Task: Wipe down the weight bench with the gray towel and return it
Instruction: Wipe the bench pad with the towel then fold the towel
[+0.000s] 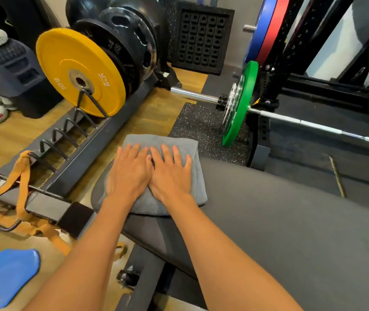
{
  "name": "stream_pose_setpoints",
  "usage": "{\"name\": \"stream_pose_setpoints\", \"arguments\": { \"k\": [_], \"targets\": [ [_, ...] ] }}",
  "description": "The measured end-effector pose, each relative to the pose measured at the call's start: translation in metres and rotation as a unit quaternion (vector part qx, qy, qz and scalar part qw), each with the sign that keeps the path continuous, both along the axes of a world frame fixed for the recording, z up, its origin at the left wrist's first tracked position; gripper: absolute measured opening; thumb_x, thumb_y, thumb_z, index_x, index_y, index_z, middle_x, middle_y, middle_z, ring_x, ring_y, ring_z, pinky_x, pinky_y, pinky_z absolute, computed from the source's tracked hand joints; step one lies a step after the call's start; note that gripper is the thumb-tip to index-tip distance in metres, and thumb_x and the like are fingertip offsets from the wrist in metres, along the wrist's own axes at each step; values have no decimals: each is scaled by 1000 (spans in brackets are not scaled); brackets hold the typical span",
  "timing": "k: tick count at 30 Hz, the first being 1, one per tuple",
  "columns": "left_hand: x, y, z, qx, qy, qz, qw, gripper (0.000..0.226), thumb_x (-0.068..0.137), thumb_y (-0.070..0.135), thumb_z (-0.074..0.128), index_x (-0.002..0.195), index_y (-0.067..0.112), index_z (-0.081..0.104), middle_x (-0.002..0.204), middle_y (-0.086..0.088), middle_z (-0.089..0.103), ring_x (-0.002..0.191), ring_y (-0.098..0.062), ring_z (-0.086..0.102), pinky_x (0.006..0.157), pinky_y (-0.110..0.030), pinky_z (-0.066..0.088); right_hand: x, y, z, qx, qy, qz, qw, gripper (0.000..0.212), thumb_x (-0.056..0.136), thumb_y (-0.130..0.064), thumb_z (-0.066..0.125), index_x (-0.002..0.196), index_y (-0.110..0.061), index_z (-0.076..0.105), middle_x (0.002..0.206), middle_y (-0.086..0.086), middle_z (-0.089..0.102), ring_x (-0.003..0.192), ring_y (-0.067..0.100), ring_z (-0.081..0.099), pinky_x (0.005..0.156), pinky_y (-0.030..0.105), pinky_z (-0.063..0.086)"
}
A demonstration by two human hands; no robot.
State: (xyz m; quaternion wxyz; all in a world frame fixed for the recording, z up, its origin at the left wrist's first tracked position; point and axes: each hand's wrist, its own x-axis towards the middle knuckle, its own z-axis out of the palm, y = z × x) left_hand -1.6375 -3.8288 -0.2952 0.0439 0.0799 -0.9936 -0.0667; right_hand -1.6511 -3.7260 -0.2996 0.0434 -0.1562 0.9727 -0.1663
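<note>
The gray towel (156, 142), folded, lies on the far left end of the dark gray weight bench pad (280, 221). My left hand (129, 173) and my right hand (170, 176) lie flat on top of the towel, side by side with thumbs touching and fingers spread. Both palms press the towel onto the pad. The towel's far edge hangs slightly past the end of the bench. The rest of the pad stretches to the right and toward me, bare.
A plate rack (84, 140) with a yellow 15 kg plate (78, 72) and black plates stands left of the bench. A barbell (313, 126) with a green plate (239, 104) lies beyond. Orange bands (22, 187) hang on the frame at left; shoes sit far left.
</note>
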Motion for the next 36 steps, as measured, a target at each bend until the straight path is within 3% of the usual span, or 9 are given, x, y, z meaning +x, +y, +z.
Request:
{"name": "stream_pose_setpoints", "arguments": {
  "k": [4,11,16,25,29,36],
  "targets": [
    [7,60,0,24,0,7,1000,42,102,20,29,136,6,50,146,-18,44,140,-33,30,117,-48,9,6,60,-1,6,3,10,1000,49,105,-41,17,154,-33,18,165,-2,10,151,23,0,118,55,-4],
    [8,225,-4,67,66,-77,993,33,98,14,42,122,-2,57,130,-25,54,126,-39,44,113,-53,20,18,227,-3,18,17,-58,998,49,105,-42,19,153,-33,20,164,-4,16,151,22,6,118,53,-1],
    [10,368,-2,66,40,-150,986,44,101,25,30,133,2,49,142,-21,46,136,-35,34,117,-46,11,34,371,-7,30,7,-151,988,50,104,-45,15,154,-35,18,163,-8,16,151,19,6,120,50,1],
    [50,589,-1,77,25,-301,950,46,100,31,23,123,6,53,133,-16,52,129,-31,39,118,-43,11,105,588,-2,48,3,-315,948,51,104,-46,15,154,-35,18,163,-10,15,151,15,5,121,47,2],
    [69,644,-1,92,26,-344,934,46,99,34,25,128,9,51,137,-14,49,130,-30,37,117,-43,15,136,638,1,48,-3,-375,926,53,104,-49,18,155,-33,17,164,-8,13,151,17,4,120,49,3],
    [118,650,0,108,29,-397,911,45,101,32,25,130,11,52,138,-13,49,127,-26,41,110,-38,25,194,640,4,32,-7,-420,907,57,102,-53,16,155,-34,14,165,-7,10,151,19,6,114,55,24]
  ]
}}
